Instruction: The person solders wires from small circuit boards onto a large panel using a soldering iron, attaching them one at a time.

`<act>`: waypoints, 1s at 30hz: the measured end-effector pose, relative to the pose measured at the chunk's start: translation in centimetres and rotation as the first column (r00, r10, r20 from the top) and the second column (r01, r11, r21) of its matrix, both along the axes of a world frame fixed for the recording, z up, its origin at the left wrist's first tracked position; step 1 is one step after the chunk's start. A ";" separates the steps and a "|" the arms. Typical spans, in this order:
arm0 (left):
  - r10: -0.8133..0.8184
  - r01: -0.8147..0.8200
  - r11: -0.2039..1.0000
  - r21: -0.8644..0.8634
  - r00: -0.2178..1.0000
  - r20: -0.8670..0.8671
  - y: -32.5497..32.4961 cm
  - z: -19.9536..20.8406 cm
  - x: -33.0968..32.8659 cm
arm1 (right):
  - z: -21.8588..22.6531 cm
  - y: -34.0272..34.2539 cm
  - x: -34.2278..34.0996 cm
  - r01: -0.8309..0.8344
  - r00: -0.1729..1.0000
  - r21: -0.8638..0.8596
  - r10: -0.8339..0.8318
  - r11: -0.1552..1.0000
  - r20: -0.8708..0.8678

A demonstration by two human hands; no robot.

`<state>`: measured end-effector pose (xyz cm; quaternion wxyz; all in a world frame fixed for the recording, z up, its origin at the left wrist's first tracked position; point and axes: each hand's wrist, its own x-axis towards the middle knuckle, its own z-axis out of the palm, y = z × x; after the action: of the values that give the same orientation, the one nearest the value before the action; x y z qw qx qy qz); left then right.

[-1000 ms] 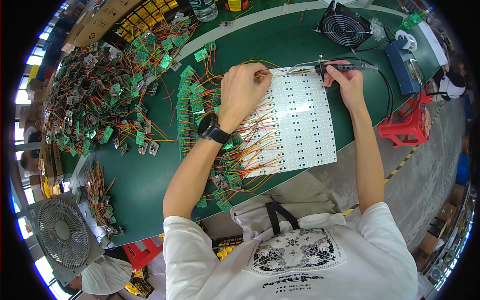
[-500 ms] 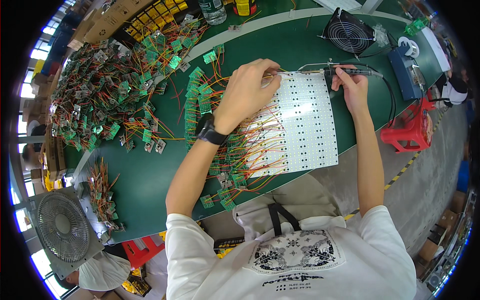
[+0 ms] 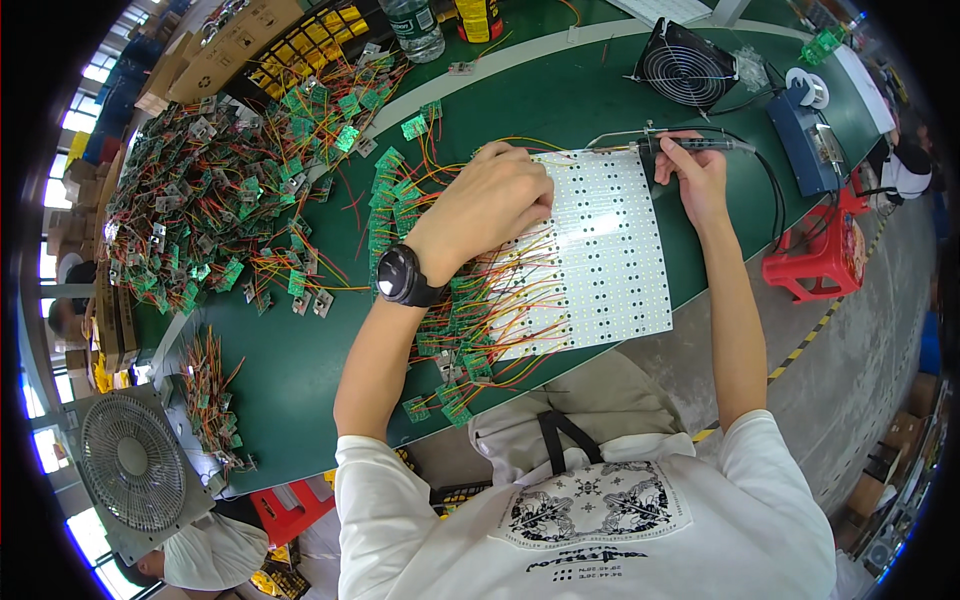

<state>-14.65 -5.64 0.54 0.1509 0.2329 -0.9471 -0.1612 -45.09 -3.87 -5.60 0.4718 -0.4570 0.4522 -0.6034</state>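
A white LED panel (image 3: 610, 260) lies on the green table before me, dotted with rows of small LEDs and dark spots. Red and yellow wires (image 3: 530, 290) run over its left part from a row of small green circuit boards (image 3: 385, 215). My left hand (image 3: 490, 200) is closed over the panel's upper left part, knuckles up; its fingertips and anything between them are hidden. In my right hand (image 3: 697, 180) is a soldering iron (image 3: 690, 146) with a thin metal guide, its tip end at the panel's far edge.
A big heap of wired circuit boards (image 3: 190, 210) covers the table's left. Farther back stand a water bottle (image 3: 413, 30), a black fan (image 3: 688, 65) and a blue soldering station (image 3: 805, 140) with cables. A bundle of wired boards (image 3: 210, 400) lies near a grey fan (image 3: 130, 460). Red stool (image 3: 820, 255) at right.
My left hand has turned knuckles up and drawn back toward me from the panel's far edge, its fingertips going out of sight. My right hand keeps the soldering iron almost in place.
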 end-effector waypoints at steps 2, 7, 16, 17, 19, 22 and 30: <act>0.049 -0.051 0.998 -0.026 0.996 -0.078 0.0 -0.4 -0.9 | -0.2 0.0 -0.3 0.008 1.000 -0.004 -0.008 1.000 -0.001; 0.266 -0.293 0.953 -0.080 0.931 -0.250 0.0 -2.0 -1.7 | -0.3 0.1 -0.1 -0.001 1.000 -0.010 0.001 1.000 -0.001; 0.376 -0.387 0.922 -0.018 0.904 -0.203 -0.3 -3.3 -1.8 | -0.3 0.2 -0.2 -0.046 0.997 -0.017 0.045 0.999 -0.056; 0.380 -0.391 0.920 -0.012 0.903 -0.201 -0.3 -3.4 -1.8 | -0.3 0.2 -0.3 -0.049 0.997 -0.012 0.048 0.999 -0.058; 0.382 -0.392 0.920 -0.010 0.902 -0.203 -0.3 -3.4 -1.8 | -0.3 0.2 -0.3 -0.055 0.997 -0.006 0.055 0.998 -0.059; 0.378 -0.390 0.920 -0.022 0.902 -0.210 -0.3 -3.5 -1.8 | -0.4 0.3 -0.3 -0.066 0.995 -0.003 0.065 0.998 -0.070; 0.371 -0.387 0.921 -0.035 0.903 -0.218 -0.3 -3.7 -1.6 | -0.4 0.2 -0.2 -0.080 0.992 -0.018 0.078 0.997 -0.103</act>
<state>-16.29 -5.96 -3.15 0.2858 0.3885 -0.8684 -0.1154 -45.28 -3.64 -6.05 0.4666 -0.5097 0.4508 -0.5651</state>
